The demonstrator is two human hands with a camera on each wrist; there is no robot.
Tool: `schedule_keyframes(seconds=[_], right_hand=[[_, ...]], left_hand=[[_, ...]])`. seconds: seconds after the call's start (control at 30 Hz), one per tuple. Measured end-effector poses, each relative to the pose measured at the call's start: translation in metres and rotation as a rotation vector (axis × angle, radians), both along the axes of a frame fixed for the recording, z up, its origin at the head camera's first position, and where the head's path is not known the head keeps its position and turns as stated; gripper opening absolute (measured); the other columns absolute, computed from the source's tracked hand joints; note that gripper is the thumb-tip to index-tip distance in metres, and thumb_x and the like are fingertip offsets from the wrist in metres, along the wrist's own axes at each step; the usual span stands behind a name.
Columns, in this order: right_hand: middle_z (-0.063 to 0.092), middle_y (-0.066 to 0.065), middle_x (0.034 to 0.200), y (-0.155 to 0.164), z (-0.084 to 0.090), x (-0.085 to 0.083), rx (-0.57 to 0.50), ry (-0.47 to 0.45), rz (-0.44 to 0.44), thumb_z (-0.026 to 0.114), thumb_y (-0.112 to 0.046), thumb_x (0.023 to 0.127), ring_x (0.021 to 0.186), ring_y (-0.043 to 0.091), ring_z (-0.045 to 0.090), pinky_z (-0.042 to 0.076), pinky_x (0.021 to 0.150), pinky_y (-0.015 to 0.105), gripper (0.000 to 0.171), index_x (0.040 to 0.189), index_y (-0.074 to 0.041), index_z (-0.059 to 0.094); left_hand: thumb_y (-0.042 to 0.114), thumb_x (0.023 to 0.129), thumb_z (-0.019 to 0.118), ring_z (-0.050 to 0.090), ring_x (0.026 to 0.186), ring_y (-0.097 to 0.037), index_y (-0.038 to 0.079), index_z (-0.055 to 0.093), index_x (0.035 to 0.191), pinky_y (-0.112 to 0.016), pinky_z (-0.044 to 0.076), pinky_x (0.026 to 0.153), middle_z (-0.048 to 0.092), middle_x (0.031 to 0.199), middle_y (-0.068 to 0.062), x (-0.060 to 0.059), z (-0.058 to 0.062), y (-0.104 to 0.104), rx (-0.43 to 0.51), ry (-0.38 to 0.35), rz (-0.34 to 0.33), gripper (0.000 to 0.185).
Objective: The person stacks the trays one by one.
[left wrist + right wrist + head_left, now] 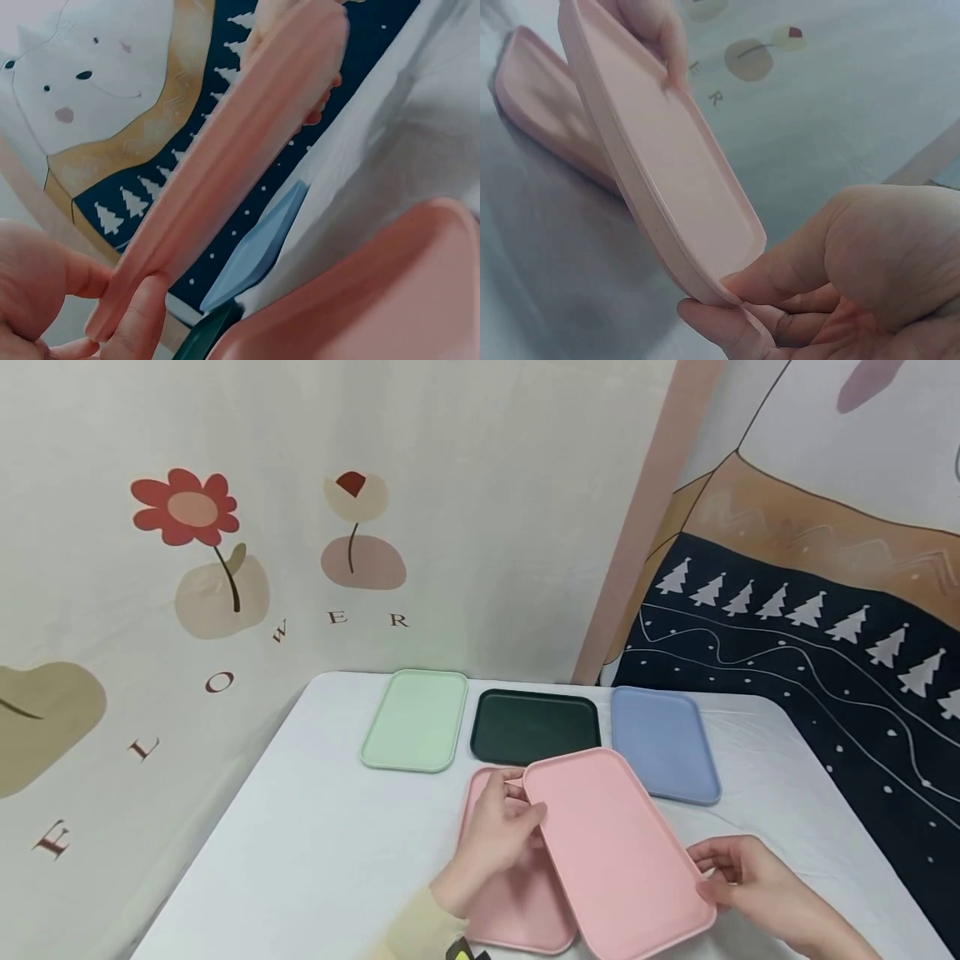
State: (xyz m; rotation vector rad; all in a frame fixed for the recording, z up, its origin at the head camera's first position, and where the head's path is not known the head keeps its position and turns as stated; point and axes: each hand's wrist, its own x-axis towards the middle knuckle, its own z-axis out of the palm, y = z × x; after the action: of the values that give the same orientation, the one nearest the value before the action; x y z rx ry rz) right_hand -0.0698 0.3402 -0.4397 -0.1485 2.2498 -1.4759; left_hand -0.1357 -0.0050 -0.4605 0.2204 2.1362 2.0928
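Both hands hold a pink tray [615, 852] lifted off the white table. My left hand [504, 827] pinches its far left edge, thumb on the rim; in the left wrist view the pink tray [225, 165] shows edge-on above my fingers [139, 315]. My right hand [738, 872] grips the near right corner; the right wrist view shows the thumb [780, 262] on the pink tray's [667, 165] rim and fingers beneath. A second pink tray [510, 902] lies flat on the table under the lifted one, also visible as the second pink tray [540, 97].
Three trays lie in a row at the table's far edge: a light green tray [415, 720], a dark green tray [535, 725] and a blue tray [663, 743]. Printed cloth hangs behind and to the right of the white table [315, 843].
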Motion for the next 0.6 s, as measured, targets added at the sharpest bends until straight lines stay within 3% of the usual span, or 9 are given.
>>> schedule_keyframes(seconds=[0.23, 0.4, 0.6], right_hand=[[0.072, 0.016, 0.110, -0.019, -0.002, 0.003, -0.101, -0.044, 0.011, 0.065, 0.006, 0.093, 0.085, 0.023, 0.071, 0.063, 0.072, 0.035, 0.044, 0.130, 0.026, 0.053], [0.070, 0.015, 0.117, -0.034, -0.007, 0.005, -0.162, -0.095, 0.022, 0.063, 0.006, 0.095, 0.089, 0.027, 0.071, 0.063, 0.077, 0.033, 0.051, 0.138, 0.027, 0.045], [0.067, 0.012, 0.107, -0.054, -0.014, 0.004, -0.161, -0.094, 0.028, 0.067, 0.004, 0.093, 0.085, 0.028, 0.069, 0.062, 0.076, 0.031, 0.044, 0.133, 0.019, 0.054]], left_hand=[[-0.005, 0.094, 0.069, 0.070, 0.082, -0.023, -0.009, 0.046, 0.142, -0.050, 0.065, 0.063, 0.060, 0.109, -0.020, -0.007, -0.002, -0.018, 0.054, -0.020, -0.008, 0.054], [-0.003, 0.095, 0.068, 0.071, 0.082, -0.022, -0.010, 0.048, 0.147, -0.046, 0.065, 0.063, 0.063, 0.109, -0.020, -0.014, -0.003, -0.033, -0.010, -0.016, -0.038, 0.056], [-0.003, 0.098, 0.067, 0.072, 0.078, -0.020, -0.010, 0.048, 0.151, -0.038, 0.064, 0.062, 0.066, 0.112, -0.020, -0.026, -0.007, -0.050, -0.106, -0.003, -0.064, 0.056]])
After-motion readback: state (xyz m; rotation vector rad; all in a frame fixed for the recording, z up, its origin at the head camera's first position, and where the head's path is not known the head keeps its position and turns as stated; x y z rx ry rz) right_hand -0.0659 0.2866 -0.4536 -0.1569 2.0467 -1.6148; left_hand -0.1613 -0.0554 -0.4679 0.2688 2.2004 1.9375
